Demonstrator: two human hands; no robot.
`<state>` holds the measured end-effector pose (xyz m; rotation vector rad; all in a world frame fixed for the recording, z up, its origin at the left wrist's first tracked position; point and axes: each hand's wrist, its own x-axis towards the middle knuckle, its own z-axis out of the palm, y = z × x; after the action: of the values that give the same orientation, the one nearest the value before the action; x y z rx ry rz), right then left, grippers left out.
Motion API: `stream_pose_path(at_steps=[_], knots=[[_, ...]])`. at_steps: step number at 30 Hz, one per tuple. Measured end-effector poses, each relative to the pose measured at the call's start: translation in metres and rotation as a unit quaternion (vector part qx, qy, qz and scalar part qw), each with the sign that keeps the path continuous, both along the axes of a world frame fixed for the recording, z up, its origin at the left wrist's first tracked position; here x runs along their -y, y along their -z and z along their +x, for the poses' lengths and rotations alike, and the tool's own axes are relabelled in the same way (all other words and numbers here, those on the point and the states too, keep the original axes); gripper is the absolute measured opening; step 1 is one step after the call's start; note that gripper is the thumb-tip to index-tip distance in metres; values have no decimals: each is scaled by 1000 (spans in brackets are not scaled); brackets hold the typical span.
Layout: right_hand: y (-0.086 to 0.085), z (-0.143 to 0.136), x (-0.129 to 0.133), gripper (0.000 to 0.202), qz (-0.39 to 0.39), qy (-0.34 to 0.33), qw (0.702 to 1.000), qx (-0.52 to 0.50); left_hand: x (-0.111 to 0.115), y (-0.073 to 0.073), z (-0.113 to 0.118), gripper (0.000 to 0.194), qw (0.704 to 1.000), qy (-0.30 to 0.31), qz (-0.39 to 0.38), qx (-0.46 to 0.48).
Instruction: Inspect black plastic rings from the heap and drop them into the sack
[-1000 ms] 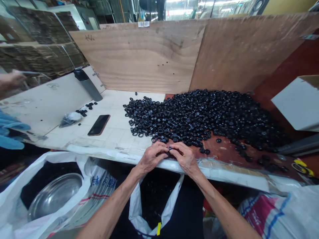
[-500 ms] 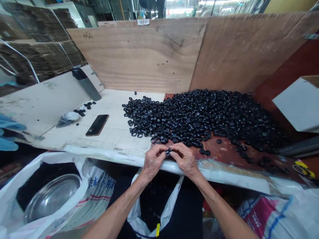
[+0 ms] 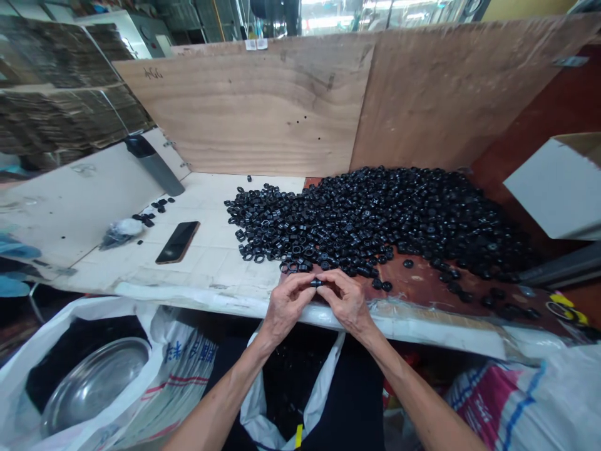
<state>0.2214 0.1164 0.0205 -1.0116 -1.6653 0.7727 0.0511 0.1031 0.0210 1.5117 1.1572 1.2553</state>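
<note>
Between my fingertips is a small black plastic part (image 3: 316, 283), pinched from both sides at the table's front edge. My left hand (image 3: 287, 304) is closed on its left end, thumb and forefinger pressed in. On its other end my right hand (image 3: 346, 302) is closed in the same kind of pinch. The fingers cover much of the part. Just beyond my hands spreads a large heap of black plastic rings and caps (image 3: 375, 216). Below my hands hangs an open white bag (image 3: 323, 391) with black pieces inside.
A phone (image 3: 177, 242), a grey bottle (image 3: 157, 168) and a small plastic bag (image 3: 123, 233) lie to the left. Wooden boards (image 3: 263, 106) wall the back. A sack holding a metal bowl (image 3: 98, 382) stands lower left. At right are a white box (image 3: 556, 188) and yellow-handled scissors (image 3: 566, 307).
The black part has turned between my fingers and now lies more level. My hands stay at nearly the same place, while the whole view has shifted slightly.
</note>
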Motion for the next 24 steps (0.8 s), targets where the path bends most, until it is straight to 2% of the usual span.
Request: stream_pose_path(at_steps=[5, 13, 18, 21, 24], knots=[[1, 0, 0, 13, 1, 9, 1000, 19, 0, -1, 0, 27, 997, 9, -53, 51], [3, -5, 2, 20, 25, 20, 997, 76, 0, 9, 2, 24, 999, 8, 7, 36], [4, -3, 5, 27, 38, 10, 997, 62, 1, 10, 1, 25, 999, 6, 0, 46], [5, -2, 5, 16, 36, 6, 995, 91, 2, 9, 2, 25, 999, 0, 16, 44], [5, -3, 5, 32, 38, 33, 989, 139, 2, 10, 3, 26, 999, -6, 28, 44]])
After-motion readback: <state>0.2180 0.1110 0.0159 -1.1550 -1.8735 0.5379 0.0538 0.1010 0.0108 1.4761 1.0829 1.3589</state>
